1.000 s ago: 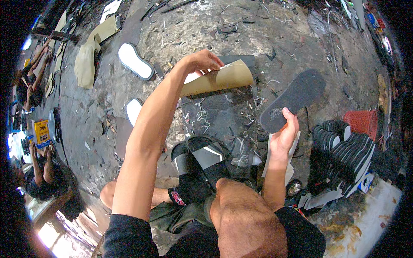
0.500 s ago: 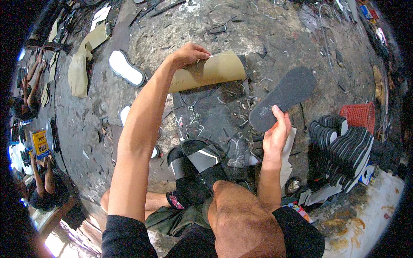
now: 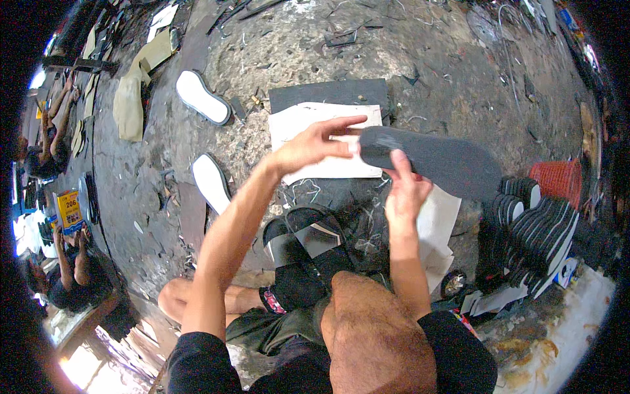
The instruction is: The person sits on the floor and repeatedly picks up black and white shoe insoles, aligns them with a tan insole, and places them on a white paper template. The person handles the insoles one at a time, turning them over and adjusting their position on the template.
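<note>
My right hand (image 3: 408, 190) grips a dark grey shoe sole (image 3: 440, 157), thumb on top, and holds it out to the right at an angle. My left hand (image 3: 318, 146) is open with its fingers spread, close to the near end of that sole; whether the fingertips touch it I cannot tell. Below the left hand, a white sheet (image 3: 295, 125) lies flat over a dark rectangular board (image 3: 328, 90) on the floor. The sole's end overlaps the sheet's right edge in view.
Two white-faced soles (image 3: 203, 98) lie at left, near a tan sheet piece (image 3: 129, 108). At right are stacked soles (image 3: 538, 226), a red basket (image 3: 558, 180) and pale sheets (image 3: 438, 220). People sit at far left, by a yellow-and-blue box (image 3: 67, 213). My sandalled feet (image 3: 302, 243) are in front.
The curled tan sheet is out of my left hand, and a white sheet lies flat in its place. My left hand moved right toward the sole, which my right hand turned more level.
</note>
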A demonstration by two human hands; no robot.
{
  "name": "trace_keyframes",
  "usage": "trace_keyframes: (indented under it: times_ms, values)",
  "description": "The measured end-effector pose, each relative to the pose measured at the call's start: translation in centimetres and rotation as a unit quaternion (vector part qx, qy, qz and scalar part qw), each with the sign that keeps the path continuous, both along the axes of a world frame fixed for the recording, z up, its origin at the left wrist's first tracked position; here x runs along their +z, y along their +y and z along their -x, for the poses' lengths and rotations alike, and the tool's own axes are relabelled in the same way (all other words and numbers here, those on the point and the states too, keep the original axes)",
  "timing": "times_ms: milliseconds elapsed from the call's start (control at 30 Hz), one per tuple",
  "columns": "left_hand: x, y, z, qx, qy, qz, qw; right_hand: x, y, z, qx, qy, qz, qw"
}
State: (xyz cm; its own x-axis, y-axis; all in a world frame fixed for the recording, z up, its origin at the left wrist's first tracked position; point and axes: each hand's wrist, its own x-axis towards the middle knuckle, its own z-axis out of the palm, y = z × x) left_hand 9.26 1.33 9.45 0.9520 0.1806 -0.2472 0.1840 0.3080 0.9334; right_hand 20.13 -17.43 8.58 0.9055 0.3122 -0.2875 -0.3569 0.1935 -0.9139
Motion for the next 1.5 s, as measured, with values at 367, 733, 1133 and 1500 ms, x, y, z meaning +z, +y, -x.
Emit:
trace_keyframes:
  times_ms: [367, 733, 1133, 1500]
  values:
    - [-7.1, -3.5, 11.8, 0.443, 0.191, 0.054, 0.874, -5.6, -1.9, -5.3, 0.236, -0.065, 0.198, 0.949]
    - [-8.6, -4.2, 11.7, 0.433, 0.258, -0.053, 0.862, -9.8, -2.7, -5.0, 0.256, -0.060, 0.256, 0.930]
    - [-9.3, -4.3, 11.7, 0.432, 0.245, -0.037, 0.867, -10.9, -2.9, -5.3, 0.261, -0.056, 0.256, 0.929]
    - [-10.8, -4.5, 12.0, 0.454, 0.232, -0.030, 0.860, -9.2, -1.8, -5.4, 0.291, -0.223, 0.377, 0.851]
